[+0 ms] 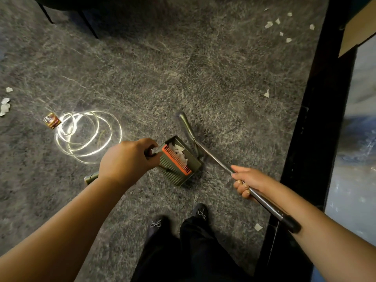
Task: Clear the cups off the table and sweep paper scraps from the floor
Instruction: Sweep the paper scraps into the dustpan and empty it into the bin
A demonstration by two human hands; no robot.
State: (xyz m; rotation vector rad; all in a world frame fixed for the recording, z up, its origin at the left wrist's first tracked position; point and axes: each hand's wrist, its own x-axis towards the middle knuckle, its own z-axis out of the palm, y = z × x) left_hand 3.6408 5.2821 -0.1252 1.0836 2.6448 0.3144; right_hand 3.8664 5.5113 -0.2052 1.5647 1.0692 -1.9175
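On the grey carpet stands an olive-green dustpan (179,169) with an orange comb strip; white paper scraps (180,152) lie inside it. My left hand (130,157) grips the dustpan's handle from the left. My right hand (247,181) holds the metal broom handle (264,200), which slants down to the broom head (187,127) just behind the dustpan. Loose scraps lie on the floor at the far right (278,25), at the left edge (5,104), near the table (266,93) and by my feet (258,226).
A dark table frame (317,110) runs along the right side. A bright coiled cable (87,135) and a small red packet (51,120) lie on the carpet to the left. Chair legs (87,21) stand at the back left. My feet (179,218) are below the dustpan.
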